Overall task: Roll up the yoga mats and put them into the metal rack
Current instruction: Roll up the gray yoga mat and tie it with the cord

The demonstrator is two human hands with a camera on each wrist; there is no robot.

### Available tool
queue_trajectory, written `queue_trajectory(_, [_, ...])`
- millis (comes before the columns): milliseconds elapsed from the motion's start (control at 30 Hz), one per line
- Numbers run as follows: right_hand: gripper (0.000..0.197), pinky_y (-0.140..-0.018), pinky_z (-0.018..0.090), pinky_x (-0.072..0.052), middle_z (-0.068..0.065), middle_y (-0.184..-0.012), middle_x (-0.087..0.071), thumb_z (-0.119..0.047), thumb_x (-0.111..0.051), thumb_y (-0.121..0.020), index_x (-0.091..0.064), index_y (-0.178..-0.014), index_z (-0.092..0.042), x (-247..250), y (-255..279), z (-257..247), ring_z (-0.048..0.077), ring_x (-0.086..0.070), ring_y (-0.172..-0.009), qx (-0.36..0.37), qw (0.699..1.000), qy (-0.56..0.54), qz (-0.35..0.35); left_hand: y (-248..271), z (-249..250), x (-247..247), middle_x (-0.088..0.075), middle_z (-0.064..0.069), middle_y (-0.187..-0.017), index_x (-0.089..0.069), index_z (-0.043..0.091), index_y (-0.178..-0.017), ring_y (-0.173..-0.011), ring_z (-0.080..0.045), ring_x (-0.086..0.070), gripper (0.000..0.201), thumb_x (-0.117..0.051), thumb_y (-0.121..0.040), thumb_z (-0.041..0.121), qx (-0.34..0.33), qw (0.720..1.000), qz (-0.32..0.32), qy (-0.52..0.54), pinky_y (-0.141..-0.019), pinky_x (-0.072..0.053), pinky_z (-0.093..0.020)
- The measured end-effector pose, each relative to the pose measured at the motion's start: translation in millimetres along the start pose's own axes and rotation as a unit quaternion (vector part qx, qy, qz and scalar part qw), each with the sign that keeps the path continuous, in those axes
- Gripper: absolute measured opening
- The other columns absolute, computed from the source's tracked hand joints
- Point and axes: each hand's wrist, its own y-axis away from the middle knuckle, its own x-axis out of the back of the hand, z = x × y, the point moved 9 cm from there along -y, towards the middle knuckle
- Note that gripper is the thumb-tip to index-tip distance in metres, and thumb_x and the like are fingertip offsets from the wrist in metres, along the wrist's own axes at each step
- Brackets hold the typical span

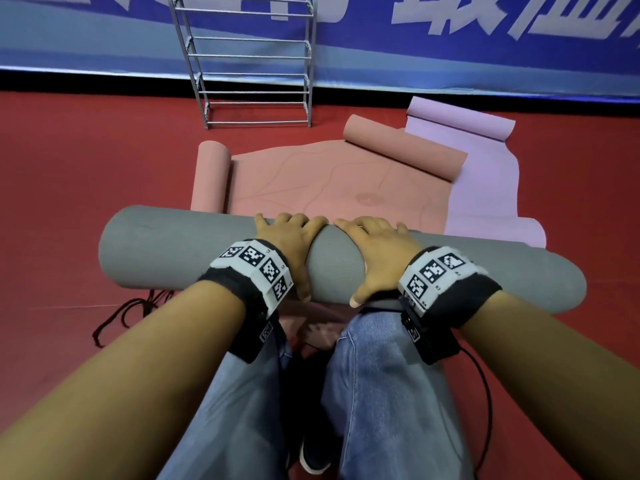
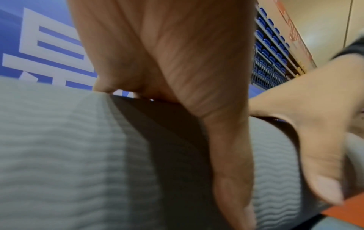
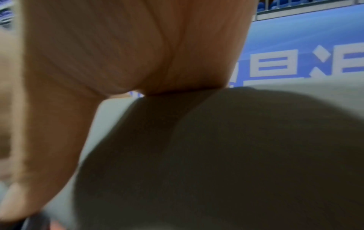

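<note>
- Grey yoga mat (image 1: 173, 251) is a thick roll lying crosswise on the red floor (image 1: 69, 168), just ahead of the person's knees; no flat tail of it shows on the far side, so the roll looks complete or nearly so
- Left hand (image 1: 289, 244) is draped over the roll's middle, fingers over the crest, thumb down the near face; left wrist view shows the palm bearing on the ribbed grey surface
- Right hand (image 1: 377, 251) sits just beside it, likewise wrapped over the top, thumb low on the near side; both hands hold the grey roll, the fingertips almost meeting at the crest
- Judged step: end of rolling the first mat, securing it before a lift
- Next move calls for keeping the wrap squeezed so it cannot spring open, getting the thumbs well under, then raising it level; both ends overhang far past the hands and may sag
- Salmon yoga mat (image 1: 329, 188) lies flat beyond, both ends curled, touching the grey roll's far side; still to be rolled
- Lilac yoga mat (image 1: 485, 174) lies partly under the salmon one, to the right, far end curled
- Metal rack (image 1: 256, 64) stands against the blue banner (image 1: 450, 46), well apart from the roll; its visible rungs hold nothing
- Carry path crosses the flat mats: trip risk, and a black cord (image 1: 117, 313) lies on the floor at left
</note>
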Motion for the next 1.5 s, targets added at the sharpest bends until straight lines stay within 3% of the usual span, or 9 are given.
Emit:
queue_trajectory(200, [0.139,-0.111,0.067,-0.014,0.011,-0.153,-0.023,-0.063,-0.084,-0.049,0.006,-0.152,-0.039,-10.8,5.6,-7.4,0.029,-0.022,-0.142,-0.016,0.997,0.053,0.055,-10.6,-5.2,-0.1,-0.040,0.002,-0.145,-0.027,0.020,-0.142,-0.136,-0.023,-0.034,0.121,-0.091,-0.044,0.052,0.018,0.999,-0.025,0.013,-0.110,-0.020,-0.063])
queue_trajectory(433, [0.132,-0.102,0.053,-0.034,0.004,-0.135,-0.044,-0.060,-0.085,-0.044,-0.007,-0.149,-0.040,-5.9,-9.4,0.3,0.026,-0.044,-0.123,-0.005,0.999,0.019,0.051,3.7,0.5,-20.3,-0.003,-0.008,-0.159,0.012,0.025,-0.152,-0.148,-0.030,-0.003,0.148,-0.088,-0.049,0.058,0.020,0.999,0.013,-0.042,-0.111,-0.004,-0.069])
queue_trajectory(600, [0.135,-0.102,0.054,-0.034,0.005,-0.135,-0.045,-0.061,-0.086,-0.044,-0.006,-0.150,-0.040,-5.4,-15.8,1.6,0.028,-0.045,-0.123,-0.013,0.999,0.021,0.029,0.1,-3.1,-19.7,-0.016,-0.005,-0.155,0.005,0.025,-0.152,-0.142,-0.028,-0.020,0.142,-0.086,-0.050,0.059,0.008,0.992,0.075,-0.098,-0.109,-0.023,-0.064])
queue_trajectory(767, [0.142,-0.107,0.064,-0.022,0.010,-0.145,-0.034,-0.059,-0.087,-0.047,0.010,-0.150,-0.043,-11.2,-8.9,-1.6,0.029,-0.034,-0.133,-0.029,0.996,0.072,0.033,-5.7,-2.1,-15.5,-0.027,-0.003,-0.148,-0.002,0.025,-0.149,-0.131,-0.028,-0.034,0.133,-0.084,-0.051,0.059,0.000,0.992,0.078,-0.102,-0.103,-0.033,-0.060])
queue_trajectory(933, [0.132,-0.104,0.054,-0.030,0.006,-0.136,-0.041,-0.054,-0.086,-0.050,0.000,-0.150,-0.043,-7.9,-2.5,-2.1,0.026,-0.042,-0.124,-0.026,0.996,0.053,0.060,0.9,1.6,-6.3,-0.034,-0.005,-0.142,-0.009,0.023,-0.147,-0.121,-0.029,-0.040,0.125,-0.082,-0.052,0.059,-0.011,0.987,0.091,-0.135,-0.098,-0.037,-0.051])
queue_trajectory(1100, [0.133,-0.095,0.049,-0.043,-0.002,-0.122,-0.053,-0.059,-0.086,-0.035,-0.006,-0.142,-0.049,10.8,6.2,5.6,0.024,-0.053,-0.111,0.014,0.998,-0.021,0.062,15.1,8.2,21.1,-0.048,0.000,-0.131,-0.024,0.029,-0.141,-0.114,-0.028,-0.045,0.116,-0.080,-0.046,0.061,-0.035,0.985,0.092,-0.141,-0.092,-0.037,-0.045])
queue_trajectory(1267, [0.137,-0.099,0.038,-0.045,-0.002,-0.132,-0.050,-0.042,-0.095,-0.037,-0.015,-0.148,-0.042,18.5,11.1,10.2,0.019,-0.052,-0.116,0.056,0.990,-0.124,-0.042,14.9,8.9,38.0,-0.054,0.005,-0.120,-0.033,0.039,-0.137,-0.110,-0.024,-0.046,0.116,-0.085,-0.036,0.063,-0.064,0.996,0.007,-0.067,-0.091,-0.044,-0.041])
queue_trajectory(1367, [0.143,-0.111,0.053,-0.030,-0.004,-0.147,-0.038,-0.048,-0.091,-0.037,-0.003,-0.151,-0.045,11.0,5.7,2.7,0.021,-0.038,-0.133,0.050,0.995,-0.073,-0.045,13.4,3.2,22.5,-0.055,0.004,-0.119,-0.030,0.038,-0.138,-0.112,-0.024,-0.050,0.122,-0.087,-0.034,0.063,-0.047,0.998,-0.045,-0.016,-0.095,-0.048,-0.044])
queue_trajectory(1500, [0.148,-0.111,0.069,-0.014,0.004,-0.158,-0.018,-0.059,-0.089,-0.041,0.008,-0.151,-0.041,2.5,3.5,-13.8,0.027,-0.017,-0.145,0.026,1.000,-0.002,-0.011,11.5,-11.1,15.7,-0.061,0.009,-0.108,-0.034,0.033,-0.122,-0.103,-0.021,-0.060,0.114,-0.087,-0.025,0.061,-0.010,0.994,-0.065,0.087,-0.092,-0.051,-0.043])
